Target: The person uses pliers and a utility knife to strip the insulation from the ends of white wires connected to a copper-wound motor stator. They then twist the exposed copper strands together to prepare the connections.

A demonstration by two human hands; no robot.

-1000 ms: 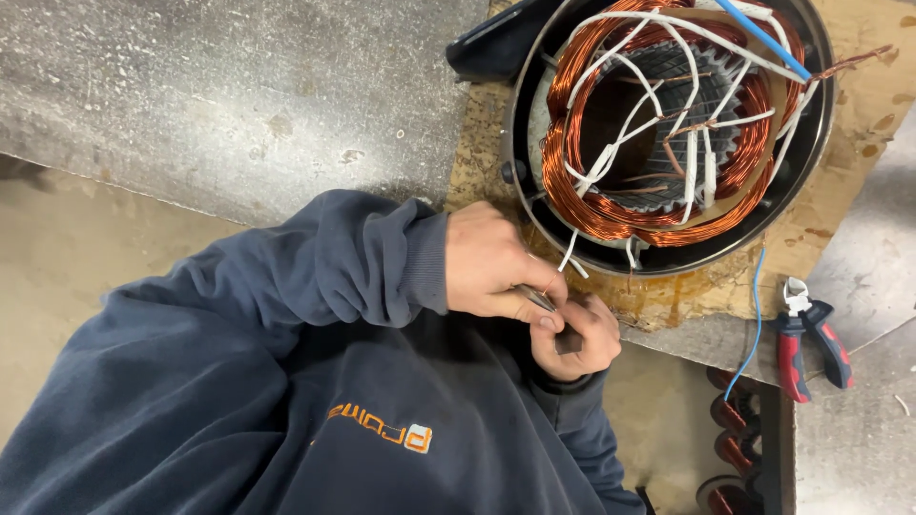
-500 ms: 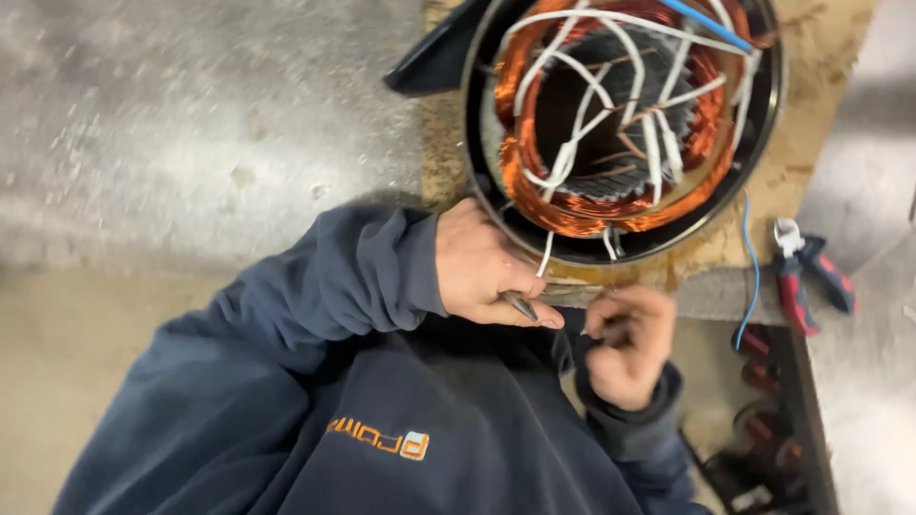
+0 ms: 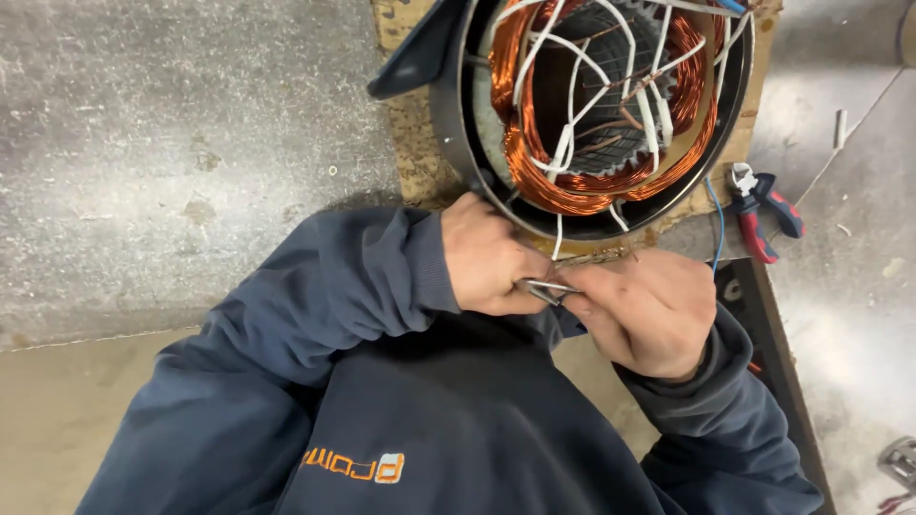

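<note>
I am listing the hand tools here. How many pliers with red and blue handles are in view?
1. The pliers lie right of the motor stator, beyond the right hand. A metal tool at the lower right edge is unclear.

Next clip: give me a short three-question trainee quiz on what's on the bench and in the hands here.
1. True or false: the left hand holds a small metal tool at the bench edge.
2. What lies right of the stator housing? A) a hammer B) red and blue pliers C) a drill
3. What colour are the coil windings inside the housing?

Key
1. True; the right hand meets it at the tool's tip, just below a white lead hanging from the windings.
2. B
3. Copper orange, with white sleeved leads crossing them.
</note>
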